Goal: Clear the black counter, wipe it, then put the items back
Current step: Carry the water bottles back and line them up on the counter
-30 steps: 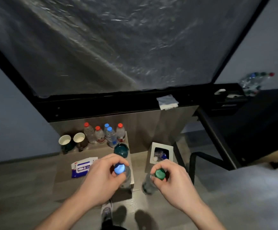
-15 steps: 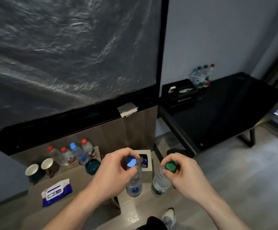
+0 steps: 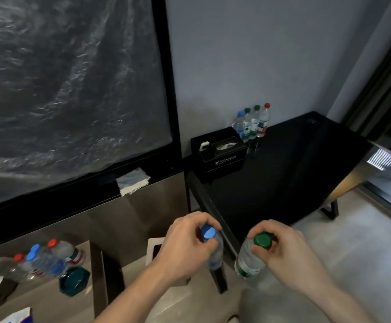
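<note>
Left hand [image 3: 185, 245] grips the neck of a blue-capped water bottle [image 3: 213, 250]; right hand [image 3: 283, 250] grips a green-capped water bottle [image 3: 250, 257] likewise, both held in the air off the black counter's [image 3: 283, 178] near-left corner. At its far-left corner stand a black tissue box [image 3: 220, 157] and apparently four bottles [image 3: 252, 124].

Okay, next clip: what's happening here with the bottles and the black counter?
A person carries two water bottles by their necks: the left hand grips the blue-capped bottle, the right hand the green-capped bottle. Ahead, the black counter holds a black tissue box and four bottles against the wall. More bottles stand on the low shelf at left.
</note>
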Action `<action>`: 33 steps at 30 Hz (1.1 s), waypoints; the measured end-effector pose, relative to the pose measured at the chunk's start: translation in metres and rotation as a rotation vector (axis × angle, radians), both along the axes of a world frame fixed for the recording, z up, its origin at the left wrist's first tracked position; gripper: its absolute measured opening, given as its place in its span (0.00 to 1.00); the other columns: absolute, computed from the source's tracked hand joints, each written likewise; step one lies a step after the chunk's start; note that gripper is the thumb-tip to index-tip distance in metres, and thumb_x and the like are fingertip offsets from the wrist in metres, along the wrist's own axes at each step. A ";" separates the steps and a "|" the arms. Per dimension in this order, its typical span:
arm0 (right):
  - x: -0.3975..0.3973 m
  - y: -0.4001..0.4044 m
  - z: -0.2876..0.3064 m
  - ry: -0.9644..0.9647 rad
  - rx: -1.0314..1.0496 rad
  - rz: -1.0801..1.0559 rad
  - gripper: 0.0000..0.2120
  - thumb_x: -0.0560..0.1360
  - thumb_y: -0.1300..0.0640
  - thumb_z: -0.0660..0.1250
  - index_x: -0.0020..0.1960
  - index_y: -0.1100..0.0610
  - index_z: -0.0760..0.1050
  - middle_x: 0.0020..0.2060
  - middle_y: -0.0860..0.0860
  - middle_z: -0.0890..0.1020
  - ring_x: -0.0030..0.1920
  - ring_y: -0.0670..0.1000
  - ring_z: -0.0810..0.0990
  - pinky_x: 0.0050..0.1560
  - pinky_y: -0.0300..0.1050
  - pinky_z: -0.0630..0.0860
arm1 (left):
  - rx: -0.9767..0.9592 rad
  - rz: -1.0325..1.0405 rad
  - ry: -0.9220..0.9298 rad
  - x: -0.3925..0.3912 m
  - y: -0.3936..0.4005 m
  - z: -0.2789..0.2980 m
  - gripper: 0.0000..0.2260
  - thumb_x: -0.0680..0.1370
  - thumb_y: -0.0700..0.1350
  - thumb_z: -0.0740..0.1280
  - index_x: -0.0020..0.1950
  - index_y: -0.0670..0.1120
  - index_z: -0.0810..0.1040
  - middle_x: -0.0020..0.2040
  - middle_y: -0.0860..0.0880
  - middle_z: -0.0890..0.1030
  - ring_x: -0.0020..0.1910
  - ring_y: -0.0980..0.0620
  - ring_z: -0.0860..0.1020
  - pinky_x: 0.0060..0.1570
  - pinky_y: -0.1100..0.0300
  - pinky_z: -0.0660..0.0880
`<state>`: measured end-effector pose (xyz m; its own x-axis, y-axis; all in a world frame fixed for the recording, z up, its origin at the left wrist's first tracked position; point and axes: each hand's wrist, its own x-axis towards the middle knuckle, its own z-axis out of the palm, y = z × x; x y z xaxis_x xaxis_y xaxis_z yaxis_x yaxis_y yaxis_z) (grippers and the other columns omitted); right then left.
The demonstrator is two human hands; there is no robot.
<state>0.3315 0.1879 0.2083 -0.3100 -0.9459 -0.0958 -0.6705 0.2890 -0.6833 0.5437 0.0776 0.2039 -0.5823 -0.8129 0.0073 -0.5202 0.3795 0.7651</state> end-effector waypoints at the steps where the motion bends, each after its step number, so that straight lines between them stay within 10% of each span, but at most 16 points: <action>1: -0.017 -0.007 0.001 0.003 0.004 -0.001 0.13 0.74 0.54 0.78 0.48 0.37 0.78 0.49 0.35 0.81 0.46 0.40 0.82 0.48 0.47 0.81 | 0.004 -0.004 0.009 -0.018 -0.008 0.001 0.10 0.75 0.46 0.73 0.50 0.61 0.80 0.50 0.63 0.79 0.49 0.63 0.78 0.43 0.68 0.74; 12: -0.169 -0.054 0.012 0.020 -0.027 -0.062 0.13 0.74 0.55 0.77 0.48 0.37 0.79 0.47 0.34 0.81 0.46 0.39 0.82 0.47 0.44 0.80 | -0.019 -0.086 0.028 -0.172 -0.077 0.019 0.11 0.75 0.48 0.74 0.52 0.63 0.79 0.52 0.64 0.79 0.50 0.63 0.79 0.48 0.62 0.79; 33: -0.464 -0.131 0.011 -0.048 -0.008 0.340 0.12 0.76 0.58 0.74 0.48 0.40 0.79 0.45 0.36 0.80 0.46 0.39 0.81 0.42 0.34 0.75 | 0.042 0.391 0.027 -0.405 -0.076 0.006 0.12 0.77 0.45 0.74 0.52 0.63 0.80 0.49 0.65 0.80 0.45 0.61 0.82 0.38 0.61 0.81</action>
